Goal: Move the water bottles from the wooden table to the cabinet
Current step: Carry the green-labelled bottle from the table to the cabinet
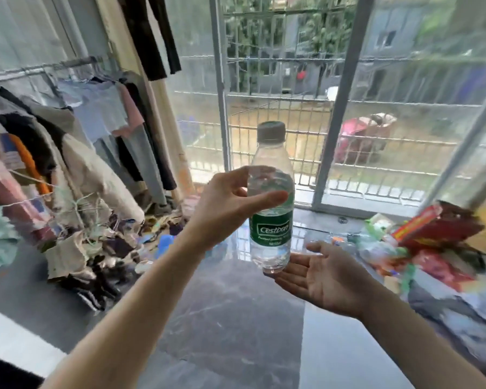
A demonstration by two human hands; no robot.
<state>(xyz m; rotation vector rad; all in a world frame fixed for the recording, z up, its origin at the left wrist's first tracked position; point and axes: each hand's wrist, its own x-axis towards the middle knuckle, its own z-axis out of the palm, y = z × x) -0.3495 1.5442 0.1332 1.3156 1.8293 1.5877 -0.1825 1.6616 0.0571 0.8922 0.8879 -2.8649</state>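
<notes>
A clear water bottle [271, 197] with a green label and a green cap is held upright in the air above a dark glossy surface [236, 318]. My left hand [227, 203] grips its upper body, thumb across the front and fingers behind. My right hand [320, 276] lies palm up with straight fingers just under and beside the bottle's base, fingertips touching or nearly touching it. No wooden table or cabinet can be made out.
A clothes rack [68, 122] full of garments stands at the left, with a heap of clothes below it. Packets and plastic bags [432, 248] clutter the right side of the surface. A barred window [320, 94] lies straight ahead.
</notes>
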